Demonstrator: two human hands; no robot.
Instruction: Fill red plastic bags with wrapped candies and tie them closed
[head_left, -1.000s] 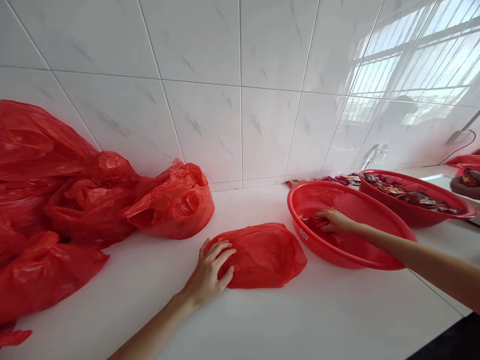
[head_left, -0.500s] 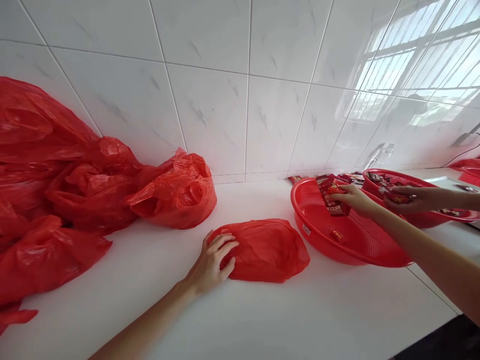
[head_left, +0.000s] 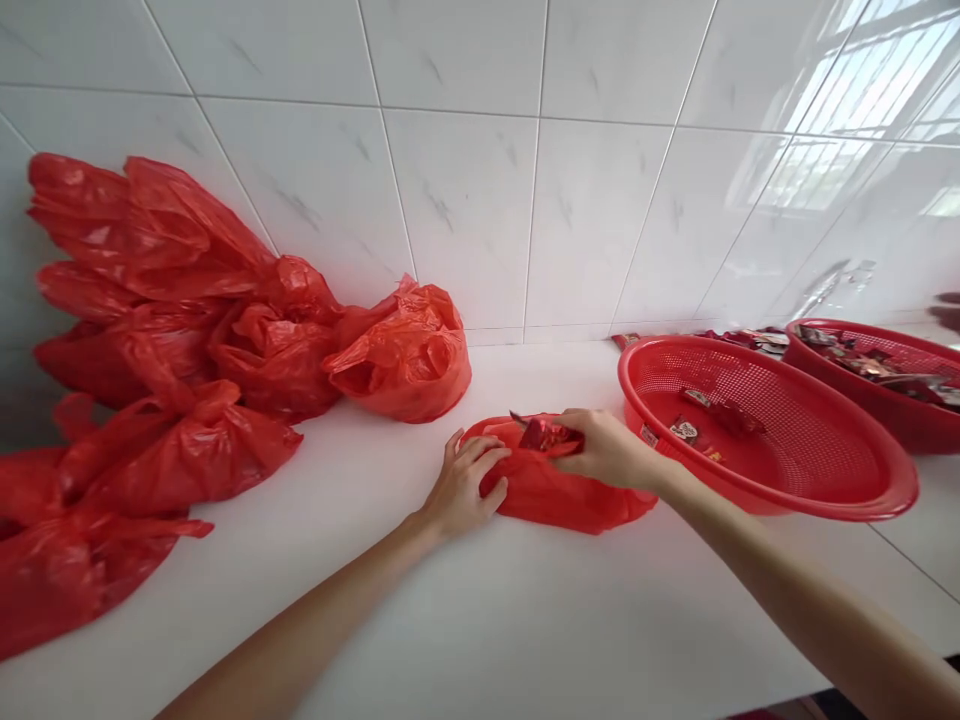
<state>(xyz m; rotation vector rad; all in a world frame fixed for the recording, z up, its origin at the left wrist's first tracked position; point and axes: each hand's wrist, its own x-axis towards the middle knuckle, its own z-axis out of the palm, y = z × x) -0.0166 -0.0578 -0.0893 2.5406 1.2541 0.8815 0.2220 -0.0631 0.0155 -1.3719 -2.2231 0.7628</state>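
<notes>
The nearer basket, its label unreadable, holds packets; our right hand clasps a wrapper at the bag, our curled left hand's hold there unclear.

Bright, soft daylight fills the view, with glare from a barred window reflection on glossy wall tiles at two o'clock; the wall dims toward nine. Highlights streak the red bags at ten. The central packet blurs slightly; wide-angle distortion stretches the basket toward four.

Slender forearms, seemingly bare throughout
</notes>
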